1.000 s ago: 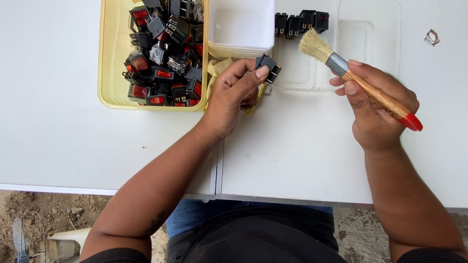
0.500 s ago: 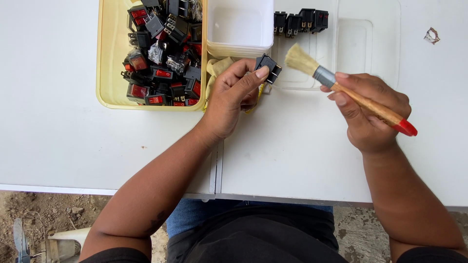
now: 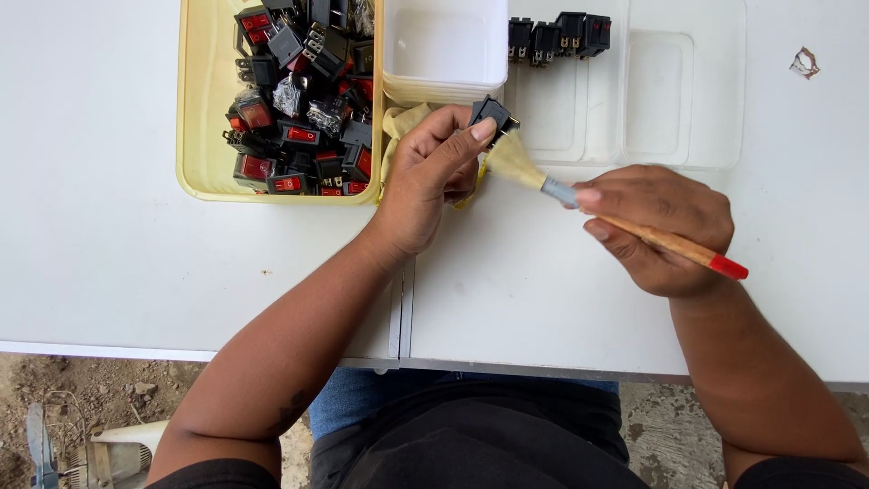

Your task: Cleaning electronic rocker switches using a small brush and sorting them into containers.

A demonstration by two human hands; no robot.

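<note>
Your left hand [image 3: 433,177] is curled tight around a black switch [image 3: 491,112], pinched at the fingertips, just off the yellow tray [image 3: 205,118] near the desk's [image 3: 109,254] far edge. Your right hand [image 3: 659,226] is closed on the brush [image 3: 625,220] handle, its bristles touching the switch.

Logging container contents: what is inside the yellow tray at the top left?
The yellow tray holds a heap of black rocker switches with red buttons, a few in clear wrap. Its floor beneath the heap and its top end are out of sight.
</note>
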